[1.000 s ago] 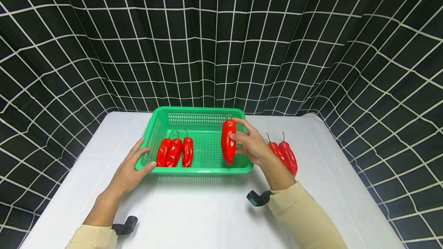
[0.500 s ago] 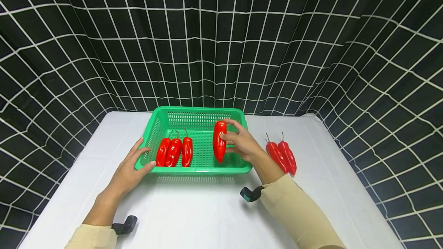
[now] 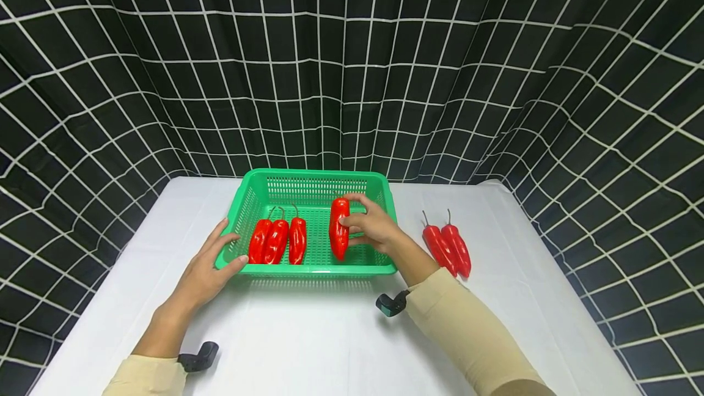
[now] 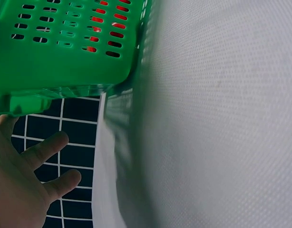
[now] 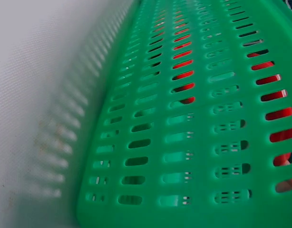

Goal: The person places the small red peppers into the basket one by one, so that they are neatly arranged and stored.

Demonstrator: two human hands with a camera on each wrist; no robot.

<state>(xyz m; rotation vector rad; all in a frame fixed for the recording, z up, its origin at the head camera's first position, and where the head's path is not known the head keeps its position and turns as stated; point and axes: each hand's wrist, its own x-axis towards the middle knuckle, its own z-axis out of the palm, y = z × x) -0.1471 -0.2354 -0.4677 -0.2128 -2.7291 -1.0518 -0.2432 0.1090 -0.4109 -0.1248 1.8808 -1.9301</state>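
My right hand (image 3: 374, 226) pinches a glossy red chili pepper (image 3: 338, 237) between thumb and fingers, inside the right half of the green slotted basket (image 3: 319, 270). The pepper hangs nearly upright, its tip downward; whether it touches the basket floor I cannot tell. Three red peppers (image 3: 276, 242) lie side by side in the basket's left part, stems pointing away. At the near left corner rests my left hand (image 3: 203, 277), its thumb on the rim. The left wrist view shows that hand's fingers (image 4: 63, 185) spread apart beside the basket wall. Slots in the wall (image 5: 150, 190) partly hide red peppers.
Two more red peppers (image 3: 448, 249) lie side by side on the white tablecloth (image 3: 308, 335), right of the basket and beyond my right forearm. A black curtain with white grid lines (image 3: 341, 78) encloses the table's back and sides.
My right hand has carried its pepper leftward inside the basket and then slightly lower. The left hand and the three peppers in the basket stay put.
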